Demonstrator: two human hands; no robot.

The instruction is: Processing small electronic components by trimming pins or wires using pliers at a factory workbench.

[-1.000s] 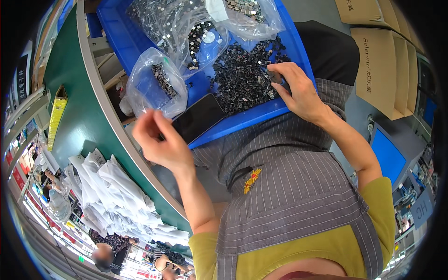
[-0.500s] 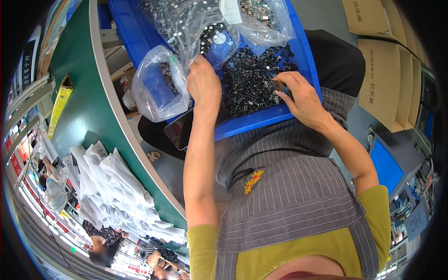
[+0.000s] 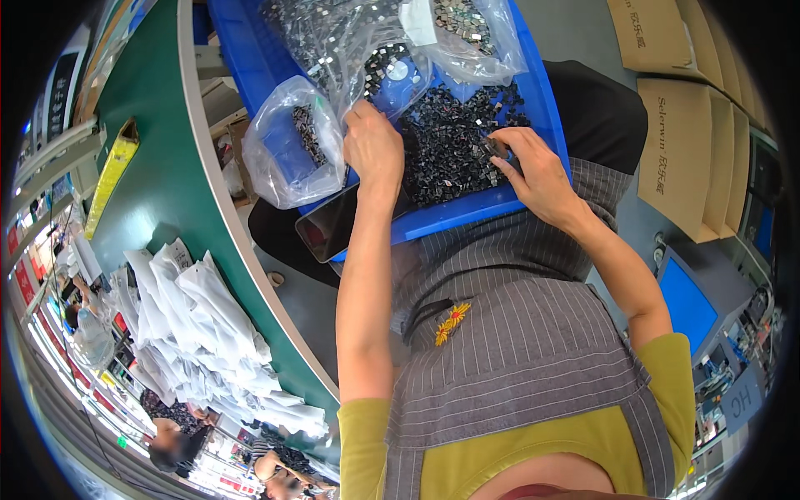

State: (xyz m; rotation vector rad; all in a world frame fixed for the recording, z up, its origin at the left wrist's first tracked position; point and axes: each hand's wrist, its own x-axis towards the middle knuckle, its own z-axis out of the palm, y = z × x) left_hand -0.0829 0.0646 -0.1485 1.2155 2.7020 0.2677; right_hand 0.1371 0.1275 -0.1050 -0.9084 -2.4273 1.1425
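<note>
A blue plastic bin [image 3: 546,108] lies across my lap, with a heap of small black pieces [image 3: 450,137] in its near part. At the right of the heap, my right hand [image 3: 537,171] has thumb and fingers pinched around a small dark piece [image 3: 497,150]. My left hand [image 3: 373,148] is closed at the heap's left side, knuckles up; its fingertips and whatever they hold are hidden. Just left of it is a clear plastic bag [image 3: 279,158], its mouth wide, with small pieces inside. Above it, another clear bag [image 3: 337,62] of small shiny pieces reaches down to the fingers.
A black phone-like slab [image 3: 325,227] rests at the bin's near left corner, under my left forearm. At left, a green table [image 3: 179,200] carries white packets [image 3: 204,317] and a yellow strip [image 3: 112,179]. Cardboard boxes [image 3: 687,158] and a blue screen [image 3: 690,304] are at right.
The left side of the view has shifted slightly to the right. My left hand has turned a little, its fingers more curled. My right hand stays nearly in place, still pinching.
</note>
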